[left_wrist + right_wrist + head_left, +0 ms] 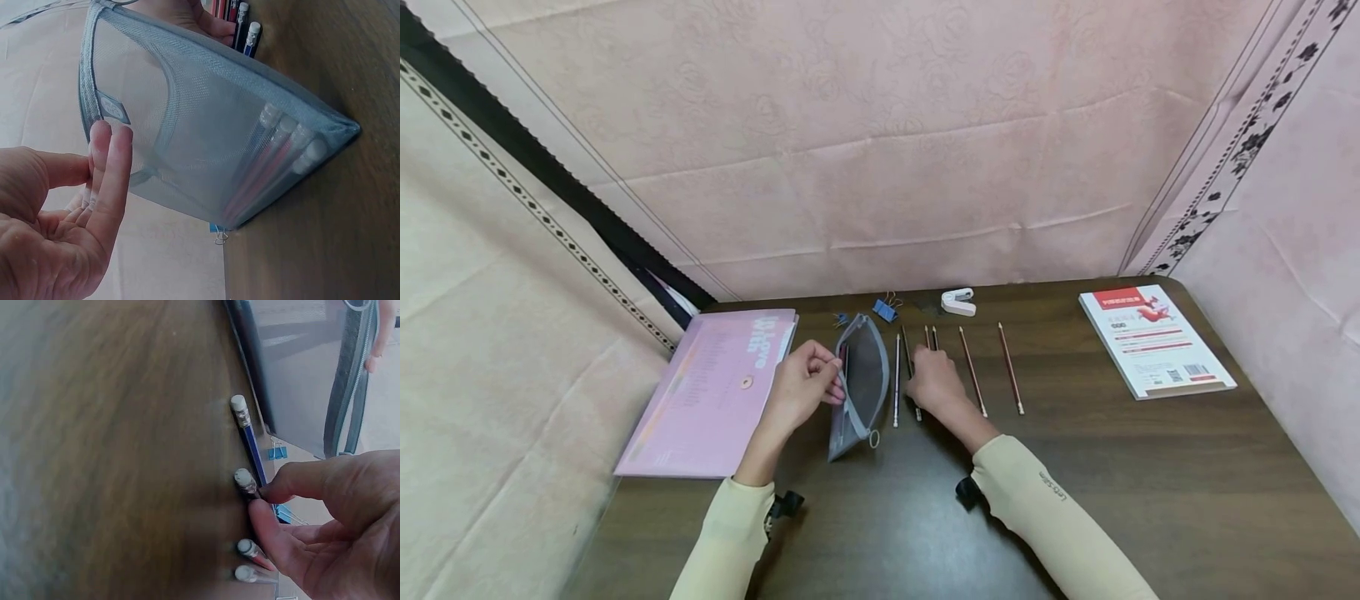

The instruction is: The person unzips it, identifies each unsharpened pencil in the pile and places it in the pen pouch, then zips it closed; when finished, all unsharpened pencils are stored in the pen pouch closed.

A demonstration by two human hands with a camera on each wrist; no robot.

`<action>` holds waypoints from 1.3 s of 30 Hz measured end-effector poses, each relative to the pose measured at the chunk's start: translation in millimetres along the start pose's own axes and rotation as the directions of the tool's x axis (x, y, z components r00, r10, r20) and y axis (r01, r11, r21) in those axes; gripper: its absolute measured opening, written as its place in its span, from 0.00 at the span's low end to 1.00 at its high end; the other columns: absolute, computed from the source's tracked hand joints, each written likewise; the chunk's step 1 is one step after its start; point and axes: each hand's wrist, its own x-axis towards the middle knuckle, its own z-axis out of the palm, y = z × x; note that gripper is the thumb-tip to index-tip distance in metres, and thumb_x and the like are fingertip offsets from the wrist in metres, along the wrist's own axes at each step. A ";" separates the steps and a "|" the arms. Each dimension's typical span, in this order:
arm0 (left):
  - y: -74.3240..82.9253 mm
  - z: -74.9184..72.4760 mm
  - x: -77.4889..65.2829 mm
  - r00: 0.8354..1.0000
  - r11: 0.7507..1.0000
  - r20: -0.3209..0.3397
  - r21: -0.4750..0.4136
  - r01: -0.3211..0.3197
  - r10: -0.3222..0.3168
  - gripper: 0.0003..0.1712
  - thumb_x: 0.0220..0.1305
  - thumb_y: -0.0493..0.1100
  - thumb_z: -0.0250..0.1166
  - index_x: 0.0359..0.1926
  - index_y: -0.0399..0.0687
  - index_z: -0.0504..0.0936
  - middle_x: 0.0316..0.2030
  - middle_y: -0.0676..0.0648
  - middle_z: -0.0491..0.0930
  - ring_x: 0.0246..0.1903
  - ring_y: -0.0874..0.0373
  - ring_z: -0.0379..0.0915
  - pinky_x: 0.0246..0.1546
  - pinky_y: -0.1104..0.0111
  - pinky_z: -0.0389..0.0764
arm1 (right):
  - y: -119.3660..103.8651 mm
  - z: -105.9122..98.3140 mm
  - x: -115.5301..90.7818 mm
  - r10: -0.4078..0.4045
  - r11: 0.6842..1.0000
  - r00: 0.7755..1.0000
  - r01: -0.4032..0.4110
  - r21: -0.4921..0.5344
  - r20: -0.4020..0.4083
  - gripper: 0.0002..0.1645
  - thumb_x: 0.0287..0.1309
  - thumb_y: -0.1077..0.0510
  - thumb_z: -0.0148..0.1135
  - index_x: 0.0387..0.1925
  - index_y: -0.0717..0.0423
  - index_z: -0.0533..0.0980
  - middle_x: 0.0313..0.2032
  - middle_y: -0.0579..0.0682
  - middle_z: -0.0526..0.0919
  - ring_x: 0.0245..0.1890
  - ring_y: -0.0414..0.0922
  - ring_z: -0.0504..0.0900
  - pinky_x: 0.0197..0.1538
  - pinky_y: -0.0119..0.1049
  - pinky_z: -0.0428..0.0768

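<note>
A grey mesh zip pouch (867,375) stands with its mouth open on the table. My left hand (808,379) pinches the rim of its mouth between thumb and fingers. Through the mesh in the left wrist view, several pencils (269,150) with white erasers lie inside. To the right of the pouch, my right hand (936,383) reaches down among a row of pencils. Its thumb and index finger pinch a dark pencil (245,480) just below the eraser. A blue pencil (250,440) lies between that one and the pouch (290,375). My right hand partly covers two more pencils.
Two reddish-brown pencils (1011,367) lie to the right of my right hand. Blue binder clips (885,311) and a white stapler-like item (958,302) sit behind the row. A pink folder (707,408) lies at left, a white-and-red book (1157,342) at right. Curtain-like cloth surrounds the table.
</note>
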 end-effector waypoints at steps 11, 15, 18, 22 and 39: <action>1.4 -2.0 -2.9 1.000 0.999 -0.008 0.035 0.003 -0.003 0.11 0.68 0.39 0.59 0.44 0.33 0.72 0.32 0.30 0.81 0.30 0.38 0.83 0.34 0.55 0.88 | 8.0 -14.6 -9.9 -0.060 0.925 0.996 0.028 0.379 0.072 0.30 0.47 0.59 0.68 0.53 0.51 0.69 0.28 0.46 0.85 0.19 0.43 0.83 0.24 0.37 0.81; 0.0 -1.3 -3.5 1.000 1.000 -0.007 0.029 0.008 -0.008 0.11 0.67 0.39 0.59 0.44 0.33 0.72 0.32 0.30 0.81 0.30 0.38 0.83 0.35 0.55 0.88 | 8.5 -18.9 -15.8 -0.069 0.887 0.990 0.005 0.462 0.123 0.24 0.47 0.59 0.68 0.49 0.53 0.73 0.30 0.48 0.85 0.19 0.43 0.84 0.24 0.39 0.83; -0.8 -1.2 -2.9 1.000 1.000 -0.001 0.024 0.002 -0.002 0.11 0.67 0.38 0.60 0.44 0.33 0.72 0.31 0.30 0.80 0.29 0.39 0.83 0.35 0.55 0.88 | 8.2 -23.0 -20.2 -0.093 0.826 0.984 -0.008 0.564 0.151 0.22 0.49 0.61 0.67 0.48 0.57 0.73 0.31 0.52 0.84 0.20 0.45 0.84 0.31 0.46 0.86; 0.2 -1.9 -1.4 1.000 1.000 0.011 0.015 -0.012 0.012 0.11 0.67 0.38 0.60 0.43 0.33 0.72 0.31 0.30 0.80 0.29 0.39 0.83 0.34 0.56 0.88 | 4.1 -30.4 -26.0 -0.163 0.674 0.971 -0.019 0.738 0.174 0.23 0.52 0.67 0.64 0.51 0.63 0.70 0.31 0.54 0.80 0.22 0.46 0.82 0.35 0.52 0.87; -4.2 4.3 2.5 0.999 1.000 0.041 -0.014 -0.023 0.023 0.10 0.68 0.39 0.59 0.43 0.35 0.72 0.30 0.32 0.80 0.27 0.42 0.84 0.32 0.57 0.88 | -45.9 -22.8 -32.7 -0.183 0.516 0.983 0.069 0.854 0.031 0.21 0.49 0.70 0.60 0.46 0.67 0.66 0.31 0.53 0.74 0.21 0.45 0.82 0.30 0.47 0.88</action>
